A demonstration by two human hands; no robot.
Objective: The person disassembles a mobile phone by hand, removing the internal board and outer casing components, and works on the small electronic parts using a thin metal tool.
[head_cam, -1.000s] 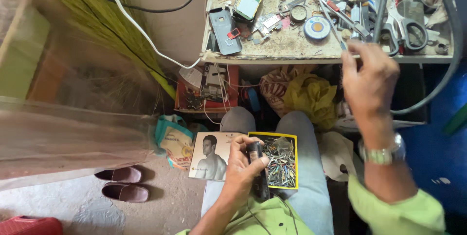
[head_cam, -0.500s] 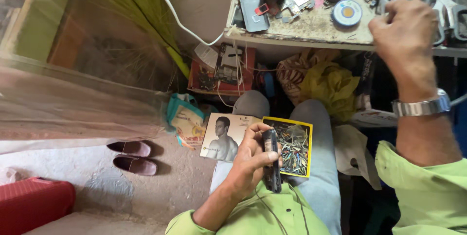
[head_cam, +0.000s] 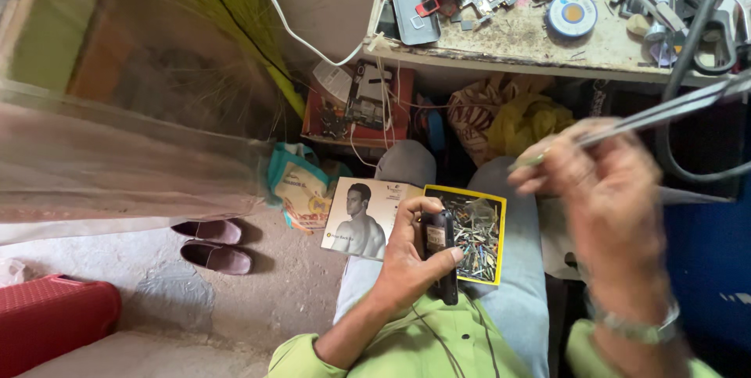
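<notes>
The left hand is wrapped tight around a small dark phone standing upright over the lap, and the right hand, up to its right, pinches long tweezers that point away.

Both hands raised over the lap.
Left hand low and near, fingers curled shut around a dark phone; right hand higher, blurred, pinching tweezers.

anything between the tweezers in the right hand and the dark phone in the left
Nothing visible. The right hand holds the tweezers up beside the dark phone gripped in the left hand; only open air above the lap separates them.
</notes>
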